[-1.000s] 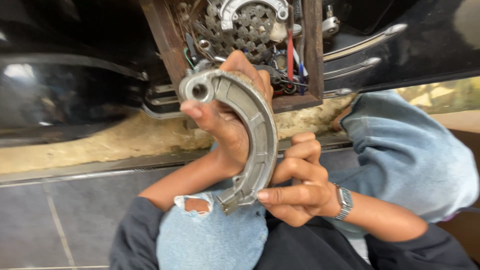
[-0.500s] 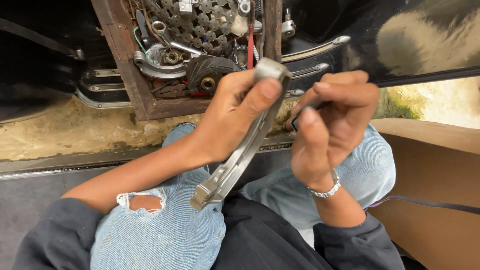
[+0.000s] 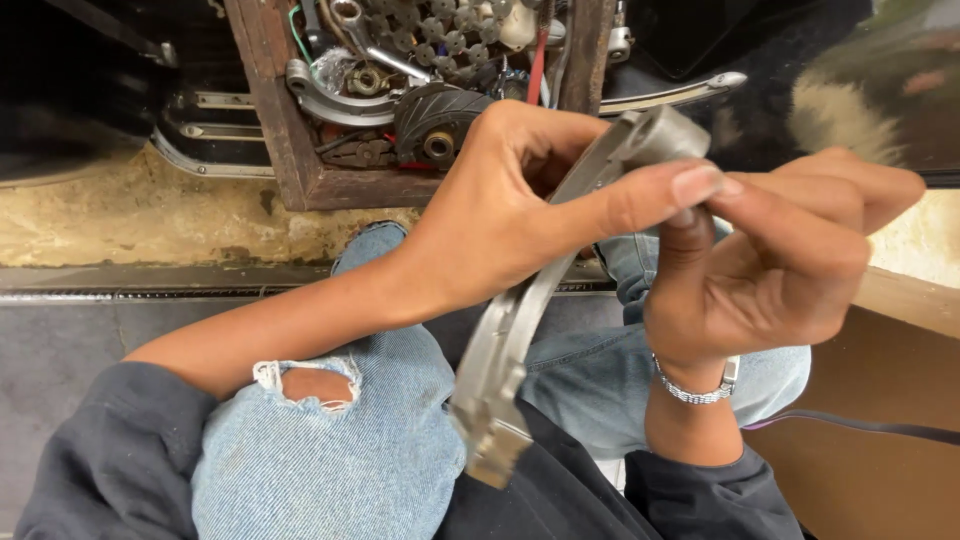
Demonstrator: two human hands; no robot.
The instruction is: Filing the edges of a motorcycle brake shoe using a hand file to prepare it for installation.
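Note:
My left hand [image 3: 520,215] grips the upper end of a curved grey metal brake shoe [image 3: 505,360], thumb stretched along its round eyelet end at the top. The shoe hangs down over my lap, its flat lower end near my dark shirt. My right hand [image 3: 770,260] is curled beside that top end, fingertips meeting my left thumb there; whether it holds anything small is hidden. A metal watch [image 3: 695,390] sits on the right wrist.
A wooden crate [image 3: 300,160] of metal parts, gears, a spanner and wires stands ahead on the sandy ground. Dark glossy panels lie on both sides of it. My knees in torn blue jeans [image 3: 330,440] are below. A brown cardboard surface [image 3: 880,400] is at the right.
The view has shifted and drawn closer. My left hand has turned the brake shoe more edge-on, and my right hand has moved up from its lower part to the top end.

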